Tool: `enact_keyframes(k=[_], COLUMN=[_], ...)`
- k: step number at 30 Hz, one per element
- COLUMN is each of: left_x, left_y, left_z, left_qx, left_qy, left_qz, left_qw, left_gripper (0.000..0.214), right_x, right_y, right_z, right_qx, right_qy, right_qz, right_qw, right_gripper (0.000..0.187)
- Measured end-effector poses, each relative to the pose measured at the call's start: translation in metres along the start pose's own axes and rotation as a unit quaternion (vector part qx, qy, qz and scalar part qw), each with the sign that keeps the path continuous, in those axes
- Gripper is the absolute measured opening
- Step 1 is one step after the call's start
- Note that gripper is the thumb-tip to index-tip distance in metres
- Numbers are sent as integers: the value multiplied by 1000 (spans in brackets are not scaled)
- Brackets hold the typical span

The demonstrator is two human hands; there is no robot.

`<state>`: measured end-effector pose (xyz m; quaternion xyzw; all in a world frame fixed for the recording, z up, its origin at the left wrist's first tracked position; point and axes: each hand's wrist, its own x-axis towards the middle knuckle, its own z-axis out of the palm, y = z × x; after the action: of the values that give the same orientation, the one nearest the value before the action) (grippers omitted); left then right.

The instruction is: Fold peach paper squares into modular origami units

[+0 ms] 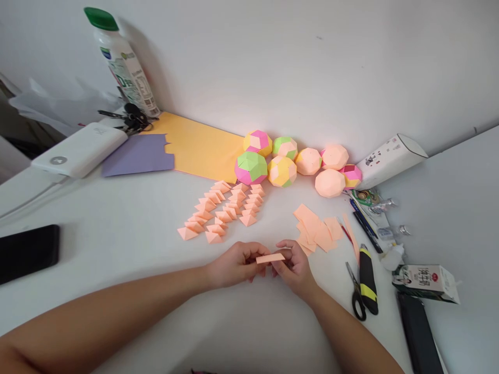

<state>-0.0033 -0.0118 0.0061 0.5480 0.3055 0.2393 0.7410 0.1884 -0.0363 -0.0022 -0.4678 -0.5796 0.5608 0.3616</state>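
Between both hands I hold a small folded piece of peach paper (270,258), seen nearly edge-on above the white table (148,208). My left hand (236,264) pinches its left end with thumb and fingers. At its right end, my right hand (292,265) is closed on it with the thumb below and fingers behind; some fingertips are hidden. Beyond my hands lie rows of folded peach paper units (206,205). Loose flat peach paper pieces (314,226) lie just past my right hand.
Several faceted paper balls (283,171) sit along the wall. Yellow card (202,145), purple card (138,156), a power bank (80,148), keys (134,118) and a bottle (127,67) lie left. Scissors (355,293), a cutter (367,280) and a milk carton (424,283) are right; a phone (29,253) far left.
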Motion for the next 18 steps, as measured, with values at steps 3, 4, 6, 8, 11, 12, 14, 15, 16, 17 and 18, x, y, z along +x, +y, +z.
enact_keyframes(k=[3,4,6,8,11,12,14,15,16,17,18], left_x=[0,0,0,0,1,1,1,1,1,1,1], left_y=[0,-1,-3,-5,-6,-6,-4,-4,-3,-2,-2], left_z=[0,0,1,1,2,2,3,3,3,3,3], left_qx=[-9,-9,-5,-1,2,4,12,16,20,23,25], left_qy=[4,9,20,30,37,40,45,49,51,53,53], left_qz=[-1,-1,-3,-4,-10,-12,-16,-19,-21,-22,-21], left_qw=[1000,1000,1000,1000,999,999,999,999,998,998,998], left_gripper=[13,12,11,12,16,18,22,24,25,27,27], right_x=[1,1,1,1,1,1,1,1,1,1,1], right_y=[-1,-1,-1,-2,-5,-5,-6,-7,-7,-7,-7], right_z=[-2,-3,-3,-2,-1,-1,0,0,0,0,0], right_qx=[-22,-25,-23,-17,-6,-3,1,2,3,3,4], right_qy=[-19,-18,-9,0,5,6,8,9,11,12,12], right_qz=[3,4,11,22,40,45,51,54,57,59,60], right_qw=[1000,1000,1000,1000,999,999,999,998,998,998,998], right_gripper=[18,19,20,21,23,23,24,24,25,25,25])
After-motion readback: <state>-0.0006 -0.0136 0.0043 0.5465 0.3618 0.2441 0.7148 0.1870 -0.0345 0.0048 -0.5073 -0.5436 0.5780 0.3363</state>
